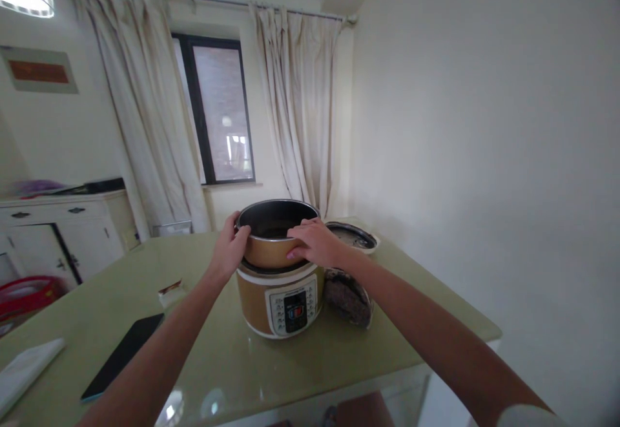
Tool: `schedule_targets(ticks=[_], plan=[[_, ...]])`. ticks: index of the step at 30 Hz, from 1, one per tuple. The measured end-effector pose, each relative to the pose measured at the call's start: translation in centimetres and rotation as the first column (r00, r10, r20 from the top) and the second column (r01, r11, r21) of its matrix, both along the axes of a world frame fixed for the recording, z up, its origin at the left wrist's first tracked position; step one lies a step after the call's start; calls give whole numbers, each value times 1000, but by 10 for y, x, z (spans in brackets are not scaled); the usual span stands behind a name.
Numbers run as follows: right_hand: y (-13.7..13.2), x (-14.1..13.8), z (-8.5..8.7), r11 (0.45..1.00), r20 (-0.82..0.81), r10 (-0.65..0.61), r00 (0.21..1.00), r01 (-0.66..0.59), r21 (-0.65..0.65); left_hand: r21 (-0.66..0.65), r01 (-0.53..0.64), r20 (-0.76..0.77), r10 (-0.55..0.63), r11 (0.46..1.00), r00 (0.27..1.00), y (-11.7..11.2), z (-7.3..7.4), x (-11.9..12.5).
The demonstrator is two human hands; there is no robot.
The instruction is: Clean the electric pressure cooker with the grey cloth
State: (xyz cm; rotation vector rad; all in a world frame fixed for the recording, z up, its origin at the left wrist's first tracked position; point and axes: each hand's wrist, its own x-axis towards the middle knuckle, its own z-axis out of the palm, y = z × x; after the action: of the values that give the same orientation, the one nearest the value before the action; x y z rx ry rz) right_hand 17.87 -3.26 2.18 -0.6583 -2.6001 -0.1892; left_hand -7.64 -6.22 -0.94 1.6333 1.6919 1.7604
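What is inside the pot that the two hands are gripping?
The inner pot, held by the left hand and right hand at the cooker base, shows a dark inner wall. Its bottom is hidden by the near wall and the right hand, so contents cannot be told.

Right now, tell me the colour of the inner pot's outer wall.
The inner pot is golden tan; head view.

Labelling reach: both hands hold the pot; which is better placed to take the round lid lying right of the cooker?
Right, probably. The right hand holds the pot by its front-right rim, and the lid lies just beyond it. The left hand is on the pot's opposite side.
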Motion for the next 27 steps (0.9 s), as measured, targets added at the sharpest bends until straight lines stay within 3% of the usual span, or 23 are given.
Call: schedule_targets(ticks=[6, 14, 20, 22, 24, 26, 27], plan=[[-4, -6, -13, 998, 11, -11, 1000, 12, -69, -169, -18, -202, -16, 985, 979, 2, -6, -12], [-16, -10, -30, 996, 9, 10, 1000, -9, -85, -291, -122, -338, 17, 949, 941, 5, -21, -13], [-18, -15, -47, 994, 9, 22, 1000, -21, -110, -271, -111, -478, -34, 956, 877, 7, -32, -21], [-18, -14, -54, 990, -72, 61, 996, -70, -121, -257, -144, -529, -15, 956, 848, 8, -35, -24], [-16, -9, -61, 981, -258, 111, 960, -148, -128, -209, -219, -588, 56, 953, 807, 7, -34, -24], [-8, 1, -69, 977, -536, 84, 840, -176, -121, -128, -268, -638, 128, 955, 759, 3, -29, -17], [0, 9, -74, 980, -675, 21, 737, -149, -131, -97, -254, -658, 129, 962, 742, 0, -25, -12]])
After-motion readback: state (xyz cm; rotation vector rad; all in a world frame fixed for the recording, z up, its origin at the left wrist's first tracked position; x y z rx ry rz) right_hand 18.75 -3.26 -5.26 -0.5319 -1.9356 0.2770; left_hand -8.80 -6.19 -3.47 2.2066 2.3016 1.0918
